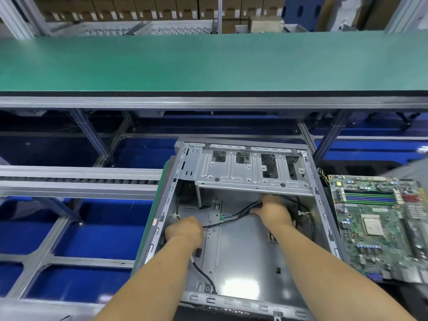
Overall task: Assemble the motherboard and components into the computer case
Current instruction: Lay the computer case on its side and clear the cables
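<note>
Both of the person's hands are down inside the open computer case (243, 262), which lies on its side with its open face up. The right hand (272, 213) reaches toward the far end, just under the edge of the metal drive cage (252, 172), and its fingers are curled around a bundle of black cables (234, 216). From that grip the cables run back and to the left across the case floor toward the left hand (184, 230). The left hand sits against the case's left wall with its fingers bent down and out of sight; whether it pinches the cable or only presses on something there, I cannot tell. Just behind the left wrist another black cable (203, 274) with a white end loops down toward the near rim of the case.

To the right of the right hand, outside the case wall and apart from it, the green motherboard (379, 225) lies flat, its silver processor socket facing up and its blue and green memory slots at the far end. It is not yet in the case.

Beyond both hands, past the drive cage, a long green belt (208, 63) runs across the room on a grey metal frame, with brown cardboard boxes (139, 8) stacked behind it. To the left of the left hand, a roller track (78, 181) crosses over blue flooring.
</note>
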A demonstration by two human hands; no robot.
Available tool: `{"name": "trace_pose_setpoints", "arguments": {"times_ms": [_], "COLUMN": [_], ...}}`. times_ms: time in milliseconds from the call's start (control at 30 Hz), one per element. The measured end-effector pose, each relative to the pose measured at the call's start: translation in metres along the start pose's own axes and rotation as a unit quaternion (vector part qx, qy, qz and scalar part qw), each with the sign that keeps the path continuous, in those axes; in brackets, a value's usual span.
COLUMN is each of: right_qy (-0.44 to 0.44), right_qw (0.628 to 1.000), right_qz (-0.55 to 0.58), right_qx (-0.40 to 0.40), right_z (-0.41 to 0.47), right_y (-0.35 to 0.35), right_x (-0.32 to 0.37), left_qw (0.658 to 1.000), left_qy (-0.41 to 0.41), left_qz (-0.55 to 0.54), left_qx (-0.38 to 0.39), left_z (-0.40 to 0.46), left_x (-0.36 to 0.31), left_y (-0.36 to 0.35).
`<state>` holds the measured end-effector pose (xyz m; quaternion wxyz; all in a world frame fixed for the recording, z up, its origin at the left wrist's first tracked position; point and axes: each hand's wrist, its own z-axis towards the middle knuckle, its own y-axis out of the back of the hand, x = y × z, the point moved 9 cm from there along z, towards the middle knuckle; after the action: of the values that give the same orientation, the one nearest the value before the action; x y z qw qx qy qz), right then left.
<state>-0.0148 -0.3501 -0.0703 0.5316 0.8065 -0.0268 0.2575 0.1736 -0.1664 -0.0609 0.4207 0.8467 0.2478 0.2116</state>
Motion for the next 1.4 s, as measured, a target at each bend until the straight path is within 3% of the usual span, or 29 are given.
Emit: {"name": "trace_pose_setpoints", "arguments": {"times_ms": [100, 300, 467, 600, 767, 867, 933, 1133, 1200, 1233, 1267, 1300, 1333, 1400], "right_qy": [0.015, 0.149, 0.160, 0.184, 0.154, 0.144, 0.149, 0.183, 0.130, 0.089, 0.016, 0.014, 0.074, 0.120], "right_qw": [0.998, 0.980, 0.973, 0.971, 0.975, 0.988, 0.982, 0.974, 0.990, 0.983, 0.954, 0.950, 0.975, 0.991], "right_qz": [0.023, -0.100, -0.141, -0.117, -0.089, -0.054, -0.109, -0.115, 0.011, 0.154, 0.298, 0.312, 0.209, 0.042], "right_qx": [-0.063, 0.083, 0.086, 0.098, 0.132, 0.017, -0.036, 0.068, 0.061, 0.049, 0.041, 0.022, 0.026, 0.047], "right_z": [0.004, 0.005, 0.007, 0.001, 0.003, 0.008, 0.012, 0.020, 0.027, 0.029, 0.033, 0.040, 0.037, 0.035], "right_y": [0.003, -0.028, -0.023, -0.031, -0.032, -0.014, -0.008, -0.043, -0.032, -0.027, -0.028, -0.027, -0.027, -0.039], "right_x": [0.008, 0.041, 0.034, 0.039, 0.029, 0.037, 0.047, 0.086, 0.096, 0.097, 0.090, 0.093, 0.103, 0.108], "left_qw": [0.999, 0.984, 0.984, 0.986, 0.991, 0.990, 0.991, 0.994, 0.994, 0.994, 0.994, 0.994, 0.994, 0.995], "left_qy": [-0.006, -0.039, -0.070, -0.084, -0.096, -0.100, -0.093, -0.072, -0.071, -0.072, -0.074, -0.075, -0.075, -0.075], "left_qz": [-0.018, -0.115, -0.146, -0.108, -0.073, -0.070, -0.063, -0.044, -0.040, -0.038, -0.037, -0.037, -0.036, -0.031], "left_qx": [-0.036, -0.129, -0.070, -0.090, -0.063, -0.068, -0.073, -0.072, -0.070, -0.069, -0.068, -0.067, -0.065, -0.059], "left_z": [0.007, 0.007, 0.008, 0.003, 0.005, 0.005, 0.006, 0.010, 0.011, 0.012, 0.012, 0.013, 0.013, 0.014], "left_x": [-0.003, -0.013, -0.017, -0.019, -0.023, -0.024, -0.023, -0.021, -0.021, -0.022, -0.022, -0.023, -0.023, -0.023], "left_y": [0.004, 0.026, 0.016, 0.020, 0.012, 0.012, 0.013, 0.009, 0.007, 0.005, 0.005, 0.004, 0.003, 0.002]}}
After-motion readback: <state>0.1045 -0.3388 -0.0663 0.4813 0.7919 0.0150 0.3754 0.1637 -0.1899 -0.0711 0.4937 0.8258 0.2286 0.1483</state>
